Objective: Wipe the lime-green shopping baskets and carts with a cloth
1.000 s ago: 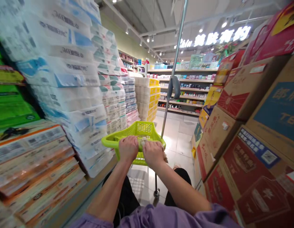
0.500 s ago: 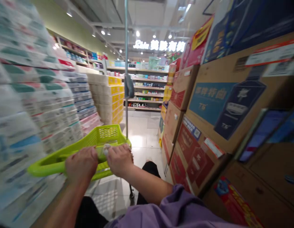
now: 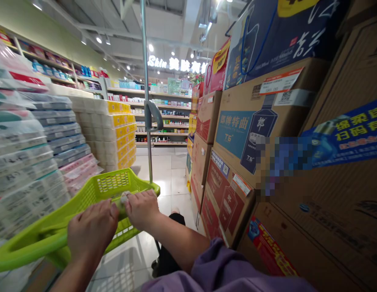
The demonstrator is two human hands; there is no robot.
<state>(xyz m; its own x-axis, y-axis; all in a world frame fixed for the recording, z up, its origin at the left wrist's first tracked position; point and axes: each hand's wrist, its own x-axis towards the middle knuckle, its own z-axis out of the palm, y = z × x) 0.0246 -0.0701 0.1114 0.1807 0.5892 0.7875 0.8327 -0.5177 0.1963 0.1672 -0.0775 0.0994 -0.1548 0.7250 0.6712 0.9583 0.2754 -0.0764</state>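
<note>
- Left hand [image 3: 92, 229]: grasping the near edge of the green basket [image 3: 26, 253], fingers curled over the rim; palm side hidden.
- Right hand [image 3: 143, 208]: clenched around the same edge, close to the right corner; thumb beside a small pale bundle [image 3: 125, 197], kind unclear, between both hands.
- Basket: above the tiled floor [image 3: 176, 164], in the aisle between tissue packs [image 3: 26, 170] on the left and cartons [image 3: 233, 129] on the right. Left end of near edge reaching toward the tissue packs; contact not certain.
- Metal pole [image 3: 143, 52]: upright beside the basket's right corner, with grey loop [image 3: 154, 116] partway up.
- Ahead, past the basket's far edge: yellow-sided packs [image 3: 124, 136], then shelves [image 3: 130, 91].
- Risk, judged: scraping or toppling of tissue packs; cause, too sharp a swing of the basket's left corner.
- Risk: snagging of the pole on the paper bag [image 3: 267, 44] atop the cartons; cause, drifting right.
- Risk: knocking the knee [image 3: 176, 221] against the basket's underside; cause, a sudden stop with both hands close to the body.
- Risk: loss of the pale bundle; cause, loosening of the right-hand grip.
</note>
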